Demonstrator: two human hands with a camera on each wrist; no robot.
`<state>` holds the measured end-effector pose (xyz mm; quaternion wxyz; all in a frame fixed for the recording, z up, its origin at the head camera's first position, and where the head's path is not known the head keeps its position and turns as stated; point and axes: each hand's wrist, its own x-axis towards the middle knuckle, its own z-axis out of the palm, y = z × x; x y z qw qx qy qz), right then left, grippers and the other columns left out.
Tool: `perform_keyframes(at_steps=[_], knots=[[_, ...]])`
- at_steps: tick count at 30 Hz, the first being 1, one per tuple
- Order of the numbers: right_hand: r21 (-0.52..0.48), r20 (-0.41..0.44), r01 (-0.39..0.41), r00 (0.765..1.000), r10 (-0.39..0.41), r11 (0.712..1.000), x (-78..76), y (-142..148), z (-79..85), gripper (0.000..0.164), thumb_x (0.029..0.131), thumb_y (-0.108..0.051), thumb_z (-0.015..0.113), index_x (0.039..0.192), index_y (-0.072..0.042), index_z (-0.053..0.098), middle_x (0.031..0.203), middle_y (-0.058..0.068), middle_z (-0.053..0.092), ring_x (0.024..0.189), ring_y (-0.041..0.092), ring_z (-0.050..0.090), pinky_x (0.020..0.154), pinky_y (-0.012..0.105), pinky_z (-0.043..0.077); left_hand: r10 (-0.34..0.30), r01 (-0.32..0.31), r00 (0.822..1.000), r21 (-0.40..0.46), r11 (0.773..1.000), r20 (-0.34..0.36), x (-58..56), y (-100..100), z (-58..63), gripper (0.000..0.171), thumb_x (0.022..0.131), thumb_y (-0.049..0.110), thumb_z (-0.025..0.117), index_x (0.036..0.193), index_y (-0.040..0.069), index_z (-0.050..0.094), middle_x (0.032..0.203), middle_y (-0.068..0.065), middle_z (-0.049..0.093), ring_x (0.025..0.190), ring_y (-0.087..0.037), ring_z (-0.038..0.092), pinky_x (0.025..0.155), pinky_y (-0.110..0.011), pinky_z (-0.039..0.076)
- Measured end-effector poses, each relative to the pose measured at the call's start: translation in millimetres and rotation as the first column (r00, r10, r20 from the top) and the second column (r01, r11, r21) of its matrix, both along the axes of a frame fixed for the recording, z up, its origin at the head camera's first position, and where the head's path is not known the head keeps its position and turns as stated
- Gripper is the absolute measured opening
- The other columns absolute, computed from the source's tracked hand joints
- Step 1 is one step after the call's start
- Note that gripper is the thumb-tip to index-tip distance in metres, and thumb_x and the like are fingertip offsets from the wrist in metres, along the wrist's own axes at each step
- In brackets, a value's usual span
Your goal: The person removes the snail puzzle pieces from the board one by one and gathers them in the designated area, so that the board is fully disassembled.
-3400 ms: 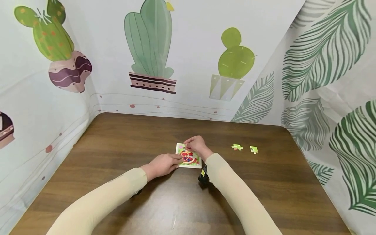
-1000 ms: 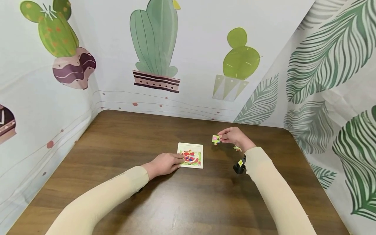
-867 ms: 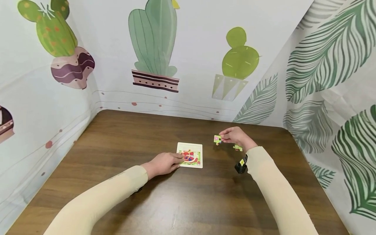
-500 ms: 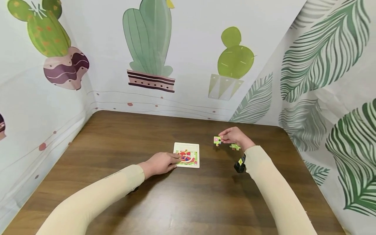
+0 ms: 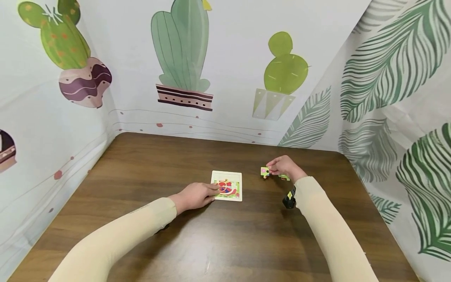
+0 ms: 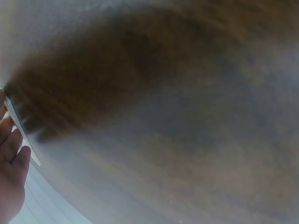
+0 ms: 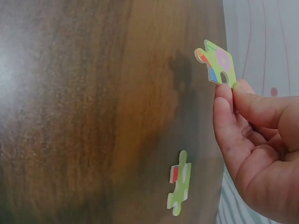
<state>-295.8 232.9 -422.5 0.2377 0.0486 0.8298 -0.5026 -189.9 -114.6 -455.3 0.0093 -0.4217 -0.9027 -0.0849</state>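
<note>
In the head view, my left hand (image 5: 196,196) rests at the left edge of a square, pale-rimmed puzzle board (image 5: 237,199), its fingers reaching over the picture. The lower part of the board shows a red and blue picture on green; its upper strip is bare. To the right of the board, my right hand (image 5: 284,166) pinches a green jigsaw piece (image 5: 263,170) between thumb and fingers. The right wrist view shows this piece's pink flower (image 7: 224,59), held up off the table. A second green jigsaw piece (image 7: 184,182) lies flat on the table below that hand.
Brown wood tabletop (image 5: 169,160) surrounds the board. Behind it stands a white backdrop (image 5: 232,78) printed with cacti and leaves. A black wrist camera (image 5: 289,200) sits under my right wrist. My right forearm covers part of the table at the right.
My right hand has taken the flower piece out of the board's upper part and carried it right, lowering it slightly in the last half second. My left hand has stayed on the board.
</note>
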Motion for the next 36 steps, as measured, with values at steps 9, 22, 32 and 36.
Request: perform_keyframes(at_steps=[9,22,32,36], knots=[[0.031,-0.011,0.013,1.000,-0.013,0.999,3.1,3.9,-6.2,0.030,0.100,0.006,0.055,0.126,0.021,0.058,0.080,-0.004,0.067,0.068,0.002,0.063,0.066,0.016,0.057,0.001,-0.001,1.000,0.003,1.000,-0.005,-2.5,1.1,-3.5,0.033,0.097,0.017,0.068,0.128,0.008,0.073,0.137,-0.009,0.069,0.125,-0.024,0.069,0.101,-0.040,0.057],[0.086,-0.114,0.035,0.993,-0.026,0.996,4.2,1.5,-19.1,0.028,0.097,0.005,0.060,0.120,0.020,0.063,0.081,0.000,0.071,0.065,0.001,0.062,0.065,0.017,0.057,0.008,-0.008,1.000,0.015,1.000,0.004,-0.9,0.4,-4.0,0.033,0.097,0.017,0.068,0.129,0.009,0.072,0.137,-0.008,0.069,0.126,-0.023,0.068,0.100,-0.039,0.057],[0.090,-0.142,0.079,0.988,-0.066,0.993,6.5,-3.4,-24.4,0.027,0.095,0.006,0.062,0.118,0.020,0.065,0.077,-0.001,0.070,0.063,0.001,0.061,0.061,0.014,0.055,0.011,-0.011,1.000,0.011,1.000,-0.003,-0.8,0.4,-5.7,0.033,0.097,0.017,0.068,0.129,0.010,0.073,0.137,-0.008,0.070,0.126,-0.023,0.068,0.100,-0.039,0.058],[0.079,-0.144,0.093,0.986,-0.081,0.993,5.3,-5.2,-26.1,0.027,0.094,0.008,0.062,0.117,0.020,0.065,0.081,0.003,0.072,0.064,0.002,0.062,0.061,0.015,0.055,0.011,-0.011,1.000,0.017,1.000,-0.016,-0.8,-0.2,-6.8,0.033,0.097,0.017,0.069,0.129,0.010,0.073,0.136,-0.008,0.070,0.125,-0.022,0.069,0.100,-0.039,0.058]])
